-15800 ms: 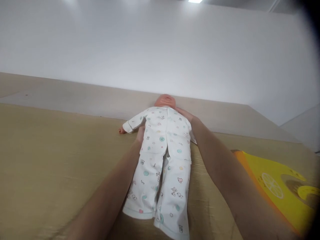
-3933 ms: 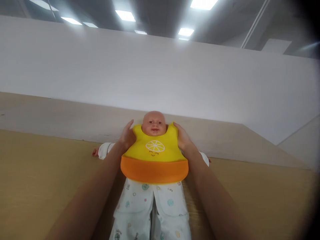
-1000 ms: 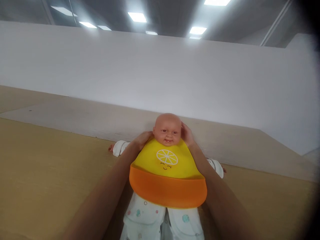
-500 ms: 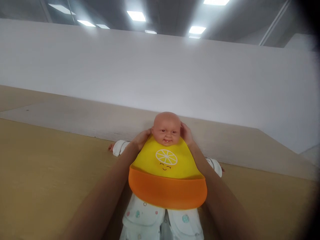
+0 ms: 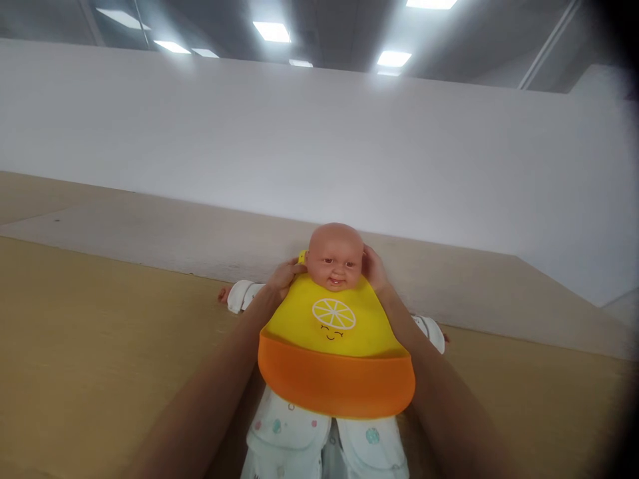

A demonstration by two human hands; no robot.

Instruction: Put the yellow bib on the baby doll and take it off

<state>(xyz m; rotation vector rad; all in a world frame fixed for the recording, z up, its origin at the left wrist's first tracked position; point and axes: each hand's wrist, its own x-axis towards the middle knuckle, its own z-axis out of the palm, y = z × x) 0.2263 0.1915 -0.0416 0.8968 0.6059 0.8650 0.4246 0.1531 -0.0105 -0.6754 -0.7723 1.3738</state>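
Note:
A baby doll (image 5: 335,249) in white printed clothes (image 5: 289,432) lies on its back, head away from me, arms spread. Over its chest lies a yellow silicone bib (image 5: 299,313) with an orange catch pocket (image 5: 337,382) and a lemon-slice print. My left hand (image 5: 287,274) is closed at the left side of the doll's neck, and a yellow strap end (image 5: 302,257) of the bib sticks up from its fingers. On the other side my right hand (image 5: 374,267) sits against the doll's head and neck; its fingertips are hidden behind the head.
The doll lies on a tan surface (image 5: 124,332). Beyond it runs a pale grey strip (image 5: 174,223), then a white wall (image 5: 319,140). Ceiling lights (image 5: 272,31) shine above.
The yellow strap end has come into view above my left hand, which has shifted slightly. The doll's head has moved a little to the right. My right hand stays beside the head.

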